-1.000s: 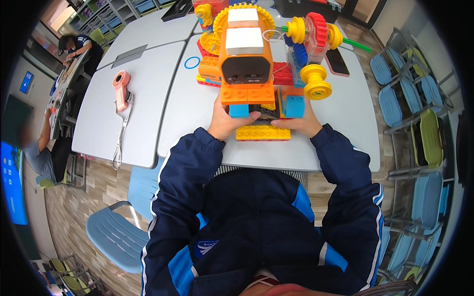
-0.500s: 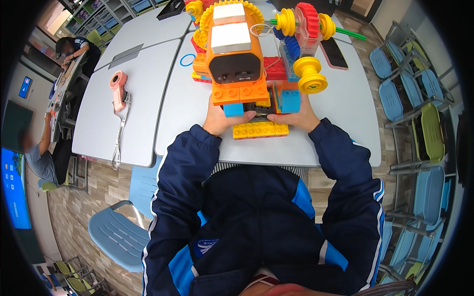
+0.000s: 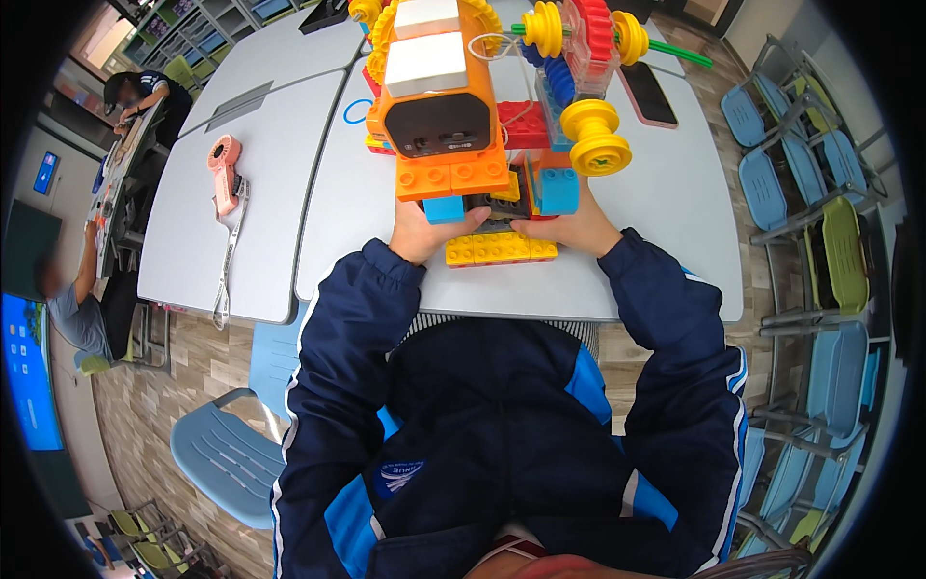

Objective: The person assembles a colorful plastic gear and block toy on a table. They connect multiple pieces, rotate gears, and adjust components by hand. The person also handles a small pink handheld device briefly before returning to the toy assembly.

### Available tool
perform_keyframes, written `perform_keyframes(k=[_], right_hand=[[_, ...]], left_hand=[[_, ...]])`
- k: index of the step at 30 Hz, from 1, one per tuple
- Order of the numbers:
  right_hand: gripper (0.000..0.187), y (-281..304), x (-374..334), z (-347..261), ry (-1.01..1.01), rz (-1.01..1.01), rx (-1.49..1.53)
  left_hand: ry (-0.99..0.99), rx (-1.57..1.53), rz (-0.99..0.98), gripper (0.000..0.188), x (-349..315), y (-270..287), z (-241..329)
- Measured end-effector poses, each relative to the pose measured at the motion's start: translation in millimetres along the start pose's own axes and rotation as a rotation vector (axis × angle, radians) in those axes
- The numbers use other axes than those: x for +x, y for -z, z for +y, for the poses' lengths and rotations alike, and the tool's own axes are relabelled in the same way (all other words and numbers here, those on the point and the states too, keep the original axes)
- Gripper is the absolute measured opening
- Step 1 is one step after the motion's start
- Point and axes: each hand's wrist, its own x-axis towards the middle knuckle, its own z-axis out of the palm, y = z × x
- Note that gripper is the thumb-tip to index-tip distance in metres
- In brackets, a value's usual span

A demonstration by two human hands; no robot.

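Observation:
A tall toy building-block model [image 3: 449,174] stands near the front edge of the table, between my hands. It carries an orange block with a dark panel and white top pieces, yellow gears, yellow pulley wheels [image 3: 600,137], a red gear wheel [image 3: 590,37] and green rods. My left hand [image 3: 422,232] grips its lower left side below a blue brick, thumb pointing inward. On the lower right, my right hand [image 3: 577,230] holds the model in the same way. Both thumbs come close together above a yellow studded brick [image 3: 502,249]. My other fingers are hidden behind the model.
A pink handheld fan [image 3: 226,176] with a strap lies on the left table. A phone [image 3: 649,95] lies right of the model, and a blue ring [image 3: 357,111] left of it. Blue chairs [image 3: 231,454] stand at the left and along the right wall. Two people sit at a far-left table.
The upper part of the model has shifted a little left and toward the far side in view. My hands keep their hold and have moved slightly left with it.

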Motion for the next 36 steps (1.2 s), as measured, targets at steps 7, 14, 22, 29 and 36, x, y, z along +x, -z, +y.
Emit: perform_keyframes(k=[7, 14, 22, 29, 36], right_hand=[[0.112, -11.1, -4.9, -11.2, 0.096, 0.139, -0.018], [0.119, 6.9, -1.2, -26.7, -0.09, -0.01, 0.086], [0.082, 64.5, 20.2, -11.3, -0.175, -0.191, 0.751], [0.063, 62.2, 36.8, -11.7, -0.27, 0.213, 0.649], [0.059, 64.5, 47.8, -0.8, -0.255, 0.28, 0.639]], left_hand=[[-0.021, 0.076, 0.03, 0.047, -2.6, -6.1, 10.3], [-0.107, 0.155, 0.08, 0.042, -1.8, -7.1, 4.9], [-0.089, 0.171, 0.121, 0.049, -2.3, -8.2, -23.1], [-0.083, 0.012, 0.0, 0.039, 4.8, -3.3, 6.9], [-0.084, -0.027, -0.015, 0.041, 3.2, -3.0, 1.2]])
